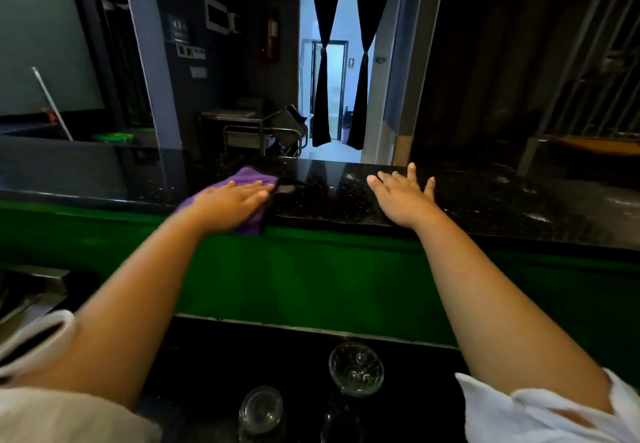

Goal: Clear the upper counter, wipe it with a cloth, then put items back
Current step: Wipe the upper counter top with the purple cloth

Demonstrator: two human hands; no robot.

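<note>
The left hand point(228, 200) hides most of the blurred purple cloth point(250, 176)

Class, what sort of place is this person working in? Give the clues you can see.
Probably a bar or café serving counter: a raised black upper counter on a green front, glasses on the lower counter below it, and a curtained doorway beyond.

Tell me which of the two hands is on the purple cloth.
The left hand, lying flat on the purple cloth at the near edge of the upper counter; the right hand rests spread on bare stone.
</note>
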